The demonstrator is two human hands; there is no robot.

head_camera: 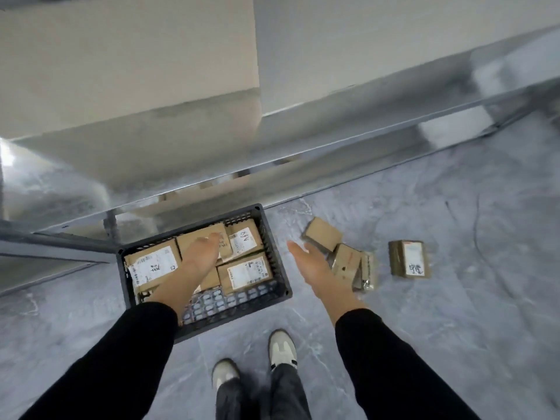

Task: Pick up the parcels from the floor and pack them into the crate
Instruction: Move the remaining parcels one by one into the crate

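Parcels: brown cardboard boxes, some wrapped in clear tape, most with white shipping labels.
Crate parcels: four counted with tops showing, lying flat in the far part of the crate; a fifth may sit under the left arm, cannot tell.
Floor parcels: a cluster just right of the crate, about four, leaning against each other; exact count unclear.
Lone parcel: flat on the floor, apart, right of the cluster.
Writing: black handwritten marks on several labels, "A69" or similar on the far crate parcel; printed text and barcodes too small to read.
Crate: dark grey plastic, lattice walls, on the floor against a shelf; near part of its bottom bare.
Left hand: over the crate parcels, palm down, grip loose and holding nothing.
Right hand: between crate and cluster, fingers spread, grip wide and holding nothing.
Sleeves: two, black.
Shoes: two, pale grey.
Shelf: grey metal, large boxes on it.
Floor: grey, marbled.
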